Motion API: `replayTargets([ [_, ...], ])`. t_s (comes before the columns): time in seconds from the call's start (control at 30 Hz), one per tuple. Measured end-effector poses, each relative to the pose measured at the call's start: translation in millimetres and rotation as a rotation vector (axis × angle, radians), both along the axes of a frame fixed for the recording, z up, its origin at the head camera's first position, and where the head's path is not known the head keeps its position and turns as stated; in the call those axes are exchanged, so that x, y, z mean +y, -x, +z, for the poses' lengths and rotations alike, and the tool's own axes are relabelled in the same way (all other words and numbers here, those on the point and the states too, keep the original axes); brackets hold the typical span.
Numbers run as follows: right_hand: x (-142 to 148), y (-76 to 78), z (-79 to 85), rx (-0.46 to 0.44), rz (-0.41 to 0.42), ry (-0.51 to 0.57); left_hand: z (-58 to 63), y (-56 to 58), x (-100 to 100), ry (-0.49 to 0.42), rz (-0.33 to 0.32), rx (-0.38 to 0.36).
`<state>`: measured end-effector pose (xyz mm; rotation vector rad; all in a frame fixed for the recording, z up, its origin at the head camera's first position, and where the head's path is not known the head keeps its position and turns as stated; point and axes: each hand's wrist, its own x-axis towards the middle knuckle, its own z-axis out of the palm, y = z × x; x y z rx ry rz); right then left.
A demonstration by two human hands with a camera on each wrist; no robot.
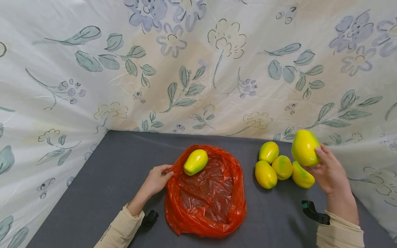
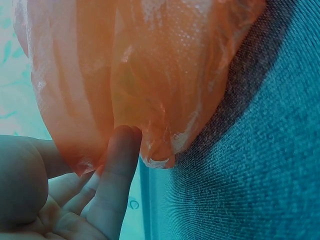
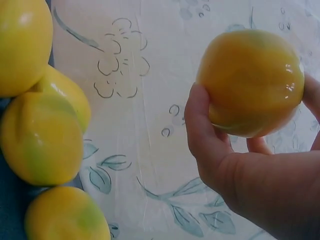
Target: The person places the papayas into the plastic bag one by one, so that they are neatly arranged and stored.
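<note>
Fruit, glossy and bright yellow with a green tinge along its upper edge, was in your right hand, raised above the dark grey table; your thumb and fingers gripped its sides, and in the right wrist view it looked rounder and more orange, with small white highlights. Your left hand pinched the left rim of a red plastic bag, thin, crinkled and see-through, its mouth wide and facing up. Inside that mouth, toward the far left, lay a second fruit, smooth, oblong and greenish at its near end. Below and left of the raised one you had a close cluster, yellow too, some skins patched with green. Counted, there were six fruits: one in your grasp, one in the bag, four in the cluster. You had one bag, two beige sleeves and two black wrist bands, with floral cloth behind the table.
</note>
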<state>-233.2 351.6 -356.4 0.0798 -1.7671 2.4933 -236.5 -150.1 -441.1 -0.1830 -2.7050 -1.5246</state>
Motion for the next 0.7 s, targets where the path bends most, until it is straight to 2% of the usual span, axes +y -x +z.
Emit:
replayTargets([
  [0.23,-16,4.5,-2.2,-0.015,0.085,-0.129,0.1,0.0,0,-0.005,0.005,-0.002],
  [0.47,-41,8.1,-3.5,-0.068,0.063,-0.238,-0.4,-0.5,0,-0.009,0.007,0.003],
  [0.7,-63,8.5,-1.5,-0.111,0.058,-0.291,1.8,-0.6,0,-0.018,0.009,0.002],
])
